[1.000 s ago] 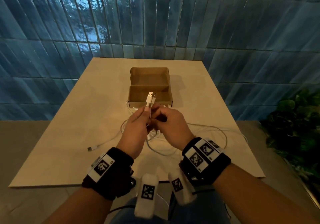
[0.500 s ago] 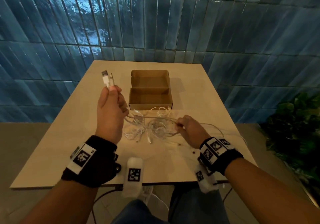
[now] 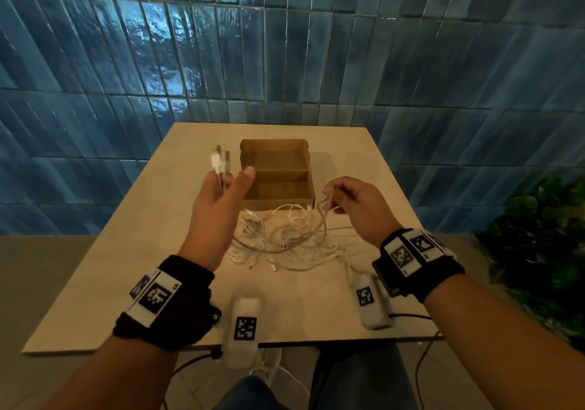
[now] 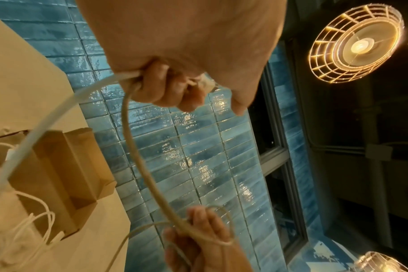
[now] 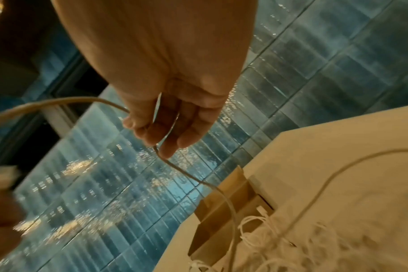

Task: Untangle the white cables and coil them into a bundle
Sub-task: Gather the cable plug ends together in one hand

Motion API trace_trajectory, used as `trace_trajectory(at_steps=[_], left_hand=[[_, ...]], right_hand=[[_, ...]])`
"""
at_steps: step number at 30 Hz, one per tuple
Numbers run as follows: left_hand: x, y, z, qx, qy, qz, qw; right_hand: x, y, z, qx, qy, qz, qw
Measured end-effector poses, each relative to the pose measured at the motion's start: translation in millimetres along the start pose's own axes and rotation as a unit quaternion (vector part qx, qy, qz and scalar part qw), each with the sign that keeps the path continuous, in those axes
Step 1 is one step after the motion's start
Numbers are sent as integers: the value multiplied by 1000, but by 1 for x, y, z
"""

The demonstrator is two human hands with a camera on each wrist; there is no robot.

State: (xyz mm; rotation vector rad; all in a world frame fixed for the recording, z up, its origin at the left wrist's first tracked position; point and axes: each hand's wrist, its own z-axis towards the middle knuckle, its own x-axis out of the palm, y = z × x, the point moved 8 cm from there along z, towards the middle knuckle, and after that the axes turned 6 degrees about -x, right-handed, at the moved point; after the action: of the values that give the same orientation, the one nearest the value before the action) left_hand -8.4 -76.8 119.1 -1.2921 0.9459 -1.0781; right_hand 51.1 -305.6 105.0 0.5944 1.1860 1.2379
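Head view, item: cables (image 3: 285,238), tangled heap mid-desk, just before the box (image 3: 278,184). Your left hand (image 3: 218,197) grips two plug ends (raised, upright); your right hand (image 3: 354,202) pinches a lifted strand. Step in hand: untangling, judged early. Next: draw the held strand clear of the heap, slowly, watching for snags, then coil.
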Motion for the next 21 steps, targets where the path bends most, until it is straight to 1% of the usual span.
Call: trace_trajectory(at_steps=[2, 4, 6, 8, 9, 11, 13, 15, 17, 19, 21], left_hand=[[19, 5, -5, -12, 53, 35, 998], [38, 13, -9, -26, 101, 88, 991], [52, 26, -10, -38, 141, 164, 975], [60, 36, -12, -42, 165, 211, 963], [61, 40, -11, -47, 167, 208, 963], [61, 40, -11, -58, 155, 158, 974], [55, 32, -12, -36, 136, 105, 985], [45, 18, -13, -16, 105, 66, 992], [32, 3, -12, 13, 60, 32, 998], [15, -10, -7, 47, 10, -1, 999], [0, -17, -2, 72, -21, -36, 997]], right_hand=[[12, 18, 3, -62, 47, -92, 993], [32, 31, 1, -122, 123, -190, 966], [48, 38, -4, -151, 170, -219, 949], [53, 47, -7, -171, 168, -209, 948], [52, 50, -8, -179, 156, -203, 950], [51, 51, -8, -187, 135, -204, 952], [47, 44, -6, -168, 118, -226, 952], [39, 28, -3, -128, 104, -274, 947], [26, 8, -3, -98, 90, -320, 938], [9, -9, -3, -65, 69, -330, 939], [-10, -24, -4, -13, 33, -300, 953]])
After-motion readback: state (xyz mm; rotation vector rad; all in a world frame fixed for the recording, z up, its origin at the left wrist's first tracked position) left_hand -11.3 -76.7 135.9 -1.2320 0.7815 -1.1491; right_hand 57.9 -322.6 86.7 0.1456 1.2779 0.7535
